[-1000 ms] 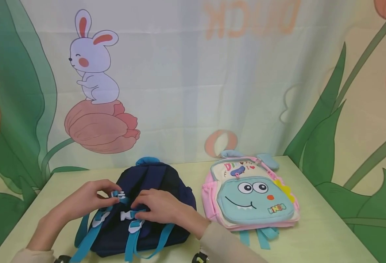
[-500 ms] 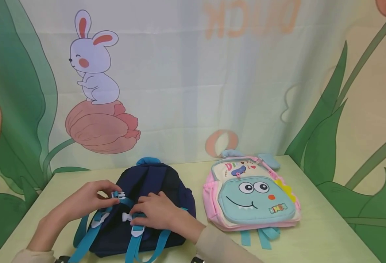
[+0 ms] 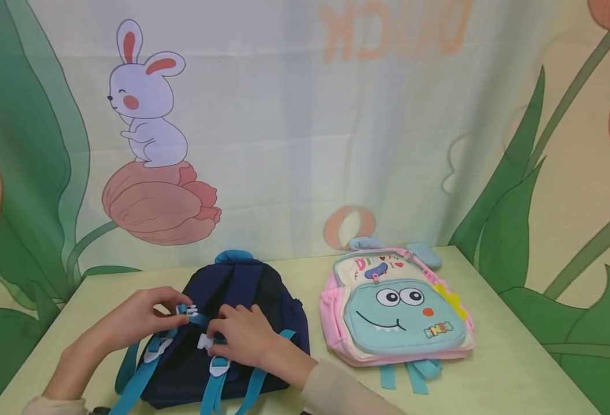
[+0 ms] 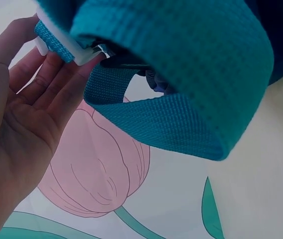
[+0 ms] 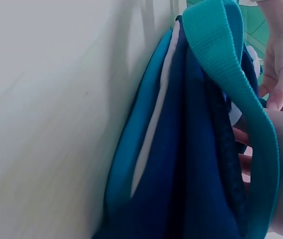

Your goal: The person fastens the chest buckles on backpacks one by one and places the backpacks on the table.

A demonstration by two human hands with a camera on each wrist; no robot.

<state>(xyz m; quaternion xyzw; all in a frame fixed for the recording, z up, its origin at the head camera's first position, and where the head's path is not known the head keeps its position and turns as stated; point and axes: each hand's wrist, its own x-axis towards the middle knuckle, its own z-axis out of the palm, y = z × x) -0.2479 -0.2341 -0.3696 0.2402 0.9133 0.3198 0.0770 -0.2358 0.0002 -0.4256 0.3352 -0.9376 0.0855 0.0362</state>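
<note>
A navy backpack (image 3: 263, 288) lies strap side up at the left of the table in the head view. My left hand (image 3: 138, 317) pinches a white buckle part (image 3: 187, 312) on a blue strap between thumb and fingers. Lower and to the right, my right hand (image 3: 245, 339) pinches the strap end with a second white buckle part (image 3: 204, 342). The two buckle parts are apart. In the left wrist view the left hand (image 4: 29, 109) is at the white buckle, beside a looped teal strap (image 4: 171, 119). The bag's side (image 5: 196, 149) hides much of the right hand in the right wrist view.
A pink and light-blue backpack (image 3: 403, 314) with a cartoon face lies on the table (image 3: 497, 369) to the right, its straps hanging toward the front. Behind the table hangs a curtain (image 3: 263, 144) printed with a rabbit and flowers.
My right hand has shifted slightly, and the white buckle part by it has moved a little to the right. My left hand keeps its pinch and has barely moved.
</note>
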